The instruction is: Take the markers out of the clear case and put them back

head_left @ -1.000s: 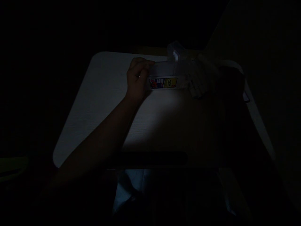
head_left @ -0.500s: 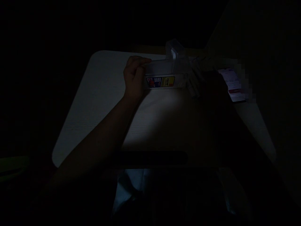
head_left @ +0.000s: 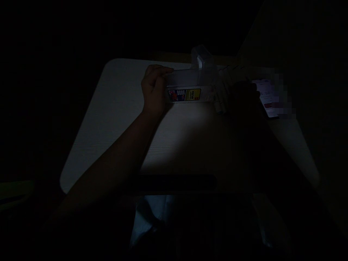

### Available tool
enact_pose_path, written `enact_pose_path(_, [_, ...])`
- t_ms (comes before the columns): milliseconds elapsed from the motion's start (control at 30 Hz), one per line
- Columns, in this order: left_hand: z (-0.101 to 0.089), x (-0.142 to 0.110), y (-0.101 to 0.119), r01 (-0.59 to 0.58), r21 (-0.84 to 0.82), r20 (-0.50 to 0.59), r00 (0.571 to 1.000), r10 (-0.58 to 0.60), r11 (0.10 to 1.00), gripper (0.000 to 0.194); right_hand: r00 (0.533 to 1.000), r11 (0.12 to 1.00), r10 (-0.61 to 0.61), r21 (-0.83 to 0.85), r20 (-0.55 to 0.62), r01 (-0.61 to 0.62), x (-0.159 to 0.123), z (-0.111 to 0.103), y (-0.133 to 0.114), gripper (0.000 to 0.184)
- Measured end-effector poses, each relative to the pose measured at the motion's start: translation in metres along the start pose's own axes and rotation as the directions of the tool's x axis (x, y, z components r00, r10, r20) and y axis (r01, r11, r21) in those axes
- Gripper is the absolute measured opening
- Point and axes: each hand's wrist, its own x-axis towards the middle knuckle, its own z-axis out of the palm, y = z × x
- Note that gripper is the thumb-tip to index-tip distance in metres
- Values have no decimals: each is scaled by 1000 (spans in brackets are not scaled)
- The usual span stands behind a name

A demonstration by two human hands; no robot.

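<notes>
The scene is very dark. My left hand (head_left: 154,88) grips the left end of a clear plastic box (head_left: 190,85) with a colourful label, which rests on a white table (head_left: 114,119). My right hand (head_left: 241,98) lies in deep shadow at the box's right end, beside several pale stick-like items (head_left: 221,101); its fingers are too dark to read. The box's lid (head_left: 201,59) stands up at the back.
A lit phone screen (head_left: 268,96) lies on the table at the right. A dark slot (head_left: 176,181) runs along the table's near edge. Light cloth (head_left: 152,217) shows below the table. Everything around the table is black.
The box and my left hand have shifted slightly left. My right hand moved off the phone, which now shows, toward the box's right end.
</notes>
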Motion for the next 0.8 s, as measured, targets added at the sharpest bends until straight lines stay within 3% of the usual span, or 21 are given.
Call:
enact_pose_path(100, [-1,-1,0,-6,12,-16,1000,7,1000,50,996,996,83,-24,-14,-83,2,8,2,51])
enact_pose_path(200, [0,-1,0,-29,36,-26,999,30,999,51,994,996,84,21,-75,-83,7,11,6,50])
enact_pose_path(300, [0,0,-1,-44,51,-23,999,45,998,54,995,996,-1,94,-97,10,8,1,3,50])
enact_pose_path(433, [-1,0,-3,-28,16,-16,999,28,999,55,989,980,-150,128,-8,149,3,-12,-10,49])
enact_pose_path(633, [2,0,8,3,-3,-60,998,-3,1000,55,953,943,-301,139,-19,301,7,7,-10,42])
enact_pose_path(733, [4,0,13,-33,-2,-121,992,32,999,65,949,939,-310,141,-52,314,11,15,-4,42])
enact_pose_path(800, [4,0,13,-22,-5,-92,996,22,1000,62,952,941,-302,142,-57,307,12,16,-3,42])
